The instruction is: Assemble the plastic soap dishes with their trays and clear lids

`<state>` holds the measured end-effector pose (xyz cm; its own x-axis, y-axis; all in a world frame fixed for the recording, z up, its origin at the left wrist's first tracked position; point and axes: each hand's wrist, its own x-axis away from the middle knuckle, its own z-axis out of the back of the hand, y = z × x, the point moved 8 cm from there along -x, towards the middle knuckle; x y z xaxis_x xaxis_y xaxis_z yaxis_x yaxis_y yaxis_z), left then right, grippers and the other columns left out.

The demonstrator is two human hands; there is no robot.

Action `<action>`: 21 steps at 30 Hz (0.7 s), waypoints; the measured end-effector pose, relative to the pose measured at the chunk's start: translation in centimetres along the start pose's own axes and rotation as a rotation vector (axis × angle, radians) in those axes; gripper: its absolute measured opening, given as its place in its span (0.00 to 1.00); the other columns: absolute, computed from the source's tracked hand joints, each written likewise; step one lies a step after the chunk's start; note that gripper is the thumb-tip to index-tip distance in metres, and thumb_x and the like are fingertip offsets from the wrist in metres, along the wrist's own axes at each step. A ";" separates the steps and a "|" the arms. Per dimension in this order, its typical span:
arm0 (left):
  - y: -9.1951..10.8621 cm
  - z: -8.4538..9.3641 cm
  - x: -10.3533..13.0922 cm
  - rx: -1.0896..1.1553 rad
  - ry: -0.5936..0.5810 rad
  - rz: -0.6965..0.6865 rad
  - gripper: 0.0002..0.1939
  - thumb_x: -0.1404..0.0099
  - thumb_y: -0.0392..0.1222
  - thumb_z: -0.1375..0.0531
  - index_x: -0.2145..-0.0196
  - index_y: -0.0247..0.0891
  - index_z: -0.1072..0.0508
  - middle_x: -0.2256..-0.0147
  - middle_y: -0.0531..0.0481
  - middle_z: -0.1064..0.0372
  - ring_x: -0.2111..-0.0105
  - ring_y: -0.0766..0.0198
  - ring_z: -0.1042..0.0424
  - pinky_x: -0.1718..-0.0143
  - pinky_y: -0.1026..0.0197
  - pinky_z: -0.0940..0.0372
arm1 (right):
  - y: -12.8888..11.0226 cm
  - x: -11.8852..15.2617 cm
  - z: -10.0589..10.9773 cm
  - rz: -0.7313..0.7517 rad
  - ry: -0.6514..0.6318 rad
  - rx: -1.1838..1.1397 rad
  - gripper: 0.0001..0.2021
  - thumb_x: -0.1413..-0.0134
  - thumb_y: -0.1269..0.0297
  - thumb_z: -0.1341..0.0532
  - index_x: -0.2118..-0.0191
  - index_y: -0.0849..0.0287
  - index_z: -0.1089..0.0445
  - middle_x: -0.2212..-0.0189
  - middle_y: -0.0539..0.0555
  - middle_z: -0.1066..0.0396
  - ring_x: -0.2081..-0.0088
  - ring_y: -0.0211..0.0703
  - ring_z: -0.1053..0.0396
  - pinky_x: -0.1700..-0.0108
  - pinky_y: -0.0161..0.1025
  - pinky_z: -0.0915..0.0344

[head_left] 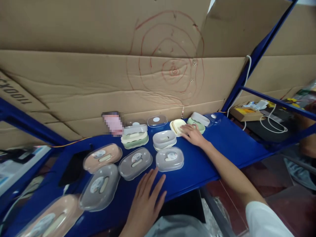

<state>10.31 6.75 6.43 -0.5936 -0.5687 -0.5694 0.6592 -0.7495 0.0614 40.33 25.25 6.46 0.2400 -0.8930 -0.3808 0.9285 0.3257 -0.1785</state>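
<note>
Left hand [148, 194] flat, empty beside five lidded soap boxes [170, 159]; right hand [194, 134] open on cream tray [178, 126].

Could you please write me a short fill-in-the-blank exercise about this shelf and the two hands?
1. The left hand lies flat on the ___ shelf.
2. The right hand touches a ___ tray.
3. Behind the shelf stands a cardboard wall bearing ___ circles.
4. The grey box nearest the left hand has a ___ lid.

Missing words: blue; cream; red; clear

Blue shelf [222, 148] carries lidded soap boxes [170, 159], stacked trays [134, 137], loose lid [157, 120], black slab [74, 168].
</note>
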 end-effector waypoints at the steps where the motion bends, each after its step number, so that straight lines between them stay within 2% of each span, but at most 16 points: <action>1: 0.1 -0.3 -0.9 -0.022 -0.009 -0.022 0.26 0.22 0.39 0.42 0.29 0.43 0.34 0.30 0.39 0.34 0.32 0.45 0.31 0.36 0.42 0.29 | -0.2 0.4 -0.6 0.010 -0.006 0.006 0.21 0.25 0.55 0.41 0.36 0.59 0.25 0.34 0.67 0.27 0.32 0.66 0.33 0.31 0.72 0.47; 3: -0.1 -0.8 -2.7 -0.059 -0.017 -0.070 0.24 0.22 0.38 0.42 0.31 0.43 0.31 0.32 0.39 0.31 0.34 0.45 0.29 0.35 0.41 0.30 | -0.7 1.1 -1.5 0.035 -0.017 0.014 0.18 0.27 0.55 0.38 0.39 0.57 0.23 0.34 0.66 0.27 0.33 0.66 0.32 0.30 0.73 0.49; 6: -0.9 -1.6 -5.0 -0.062 -0.037 -0.117 0.18 0.22 0.37 0.42 0.38 0.42 0.26 0.38 0.39 0.25 0.40 0.46 0.24 0.37 0.39 0.29 | -1.2 1.5 -1.9 0.055 -0.023 0.018 0.14 0.26 0.60 0.39 0.42 0.54 0.21 0.35 0.64 0.26 0.33 0.62 0.31 0.30 0.71 0.48; 9: -1.5 -2.5 -6.0 0.011 -0.060 -0.082 0.14 0.22 0.35 0.42 0.44 0.42 0.23 0.44 0.42 0.22 0.45 0.49 0.21 0.43 0.44 0.25 | -1.7 1.5 -1.6 0.056 -0.016 0.015 0.19 0.25 0.61 0.41 0.34 0.54 0.27 0.30 0.65 0.33 0.31 0.62 0.34 0.30 0.69 0.46; 12: -1.6 -2.9 -5.8 0.096 -0.025 0.026 0.13 0.24 0.32 0.41 0.46 0.43 0.23 0.45 0.43 0.22 0.46 0.51 0.21 0.47 0.48 0.23 | -3.6 1.6 -1.6 0.153 -0.014 0.007 0.27 0.25 0.58 0.40 0.26 0.51 0.37 0.24 0.63 0.42 0.26 0.63 0.41 0.29 0.69 0.46; 14: -1.3 -2.9 -5.3 0.140 0.031 0.101 0.13 0.25 0.32 0.40 0.48 0.44 0.22 0.47 0.43 0.21 0.47 0.53 0.21 0.48 0.50 0.22 | -5.3 1.7 -1.9 0.265 -0.022 -0.037 0.23 0.25 0.58 0.39 0.29 0.49 0.33 0.28 0.60 0.34 0.28 0.60 0.37 0.29 0.65 0.44; 16: -0.9 -3.0 -5.0 0.170 0.074 0.158 0.12 0.25 0.32 0.39 0.49 0.45 0.22 0.49 0.44 0.21 0.49 0.54 0.21 0.49 0.51 0.21 | -6.3 1.7 -1.5 0.329 0.003 -0.111 0.17 0.25 0.59 0.38 0.36 0.51 0.26 0.37 0.57 0.24 0.33 0.54 0.29 0.31 0.59 0.38; 18: -0.5 -3.2 -5.4 0.180 0.087 0.191 0.13 0.26 0.31 0.38 0.48 0.45 0.22 0.50 0.44 0.21 0.50 0.54 0.21 0.49 0.51 0.21 | -6.3 1.6 -0.1 0.313 0.080 -0.194 0.14 0.25 0.60 0.38 0.39 0.53 0.24 0.43 0.57 0.19 0.39 0.51 0.24 0.36 0.53 0.33; 21: -0.4 -4.2 -7.0 0.181 0.022 0.196 0.18 0.26 0.30 0.39 0.42 0.43 0.23 0.45 0.42 0.22 0.45 0.53 0.22 0.45 0.51 0.22 | -5.5 1.7 2.9 0.236 0.182 -0.312 0.15 0.26 0.62 0.36 0.38 0.53 0.25 0.45 0.57 0.19 0.42 0.51 0.22 0.39 0.52 0.29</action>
<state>16.15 12.41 6.96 -0.4510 -0.7032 -0.5497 0.6665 -0.6750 0.3166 36.42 20.99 9.45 0.3556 -0.7226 -0.5928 0.7172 0.6176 -0.3227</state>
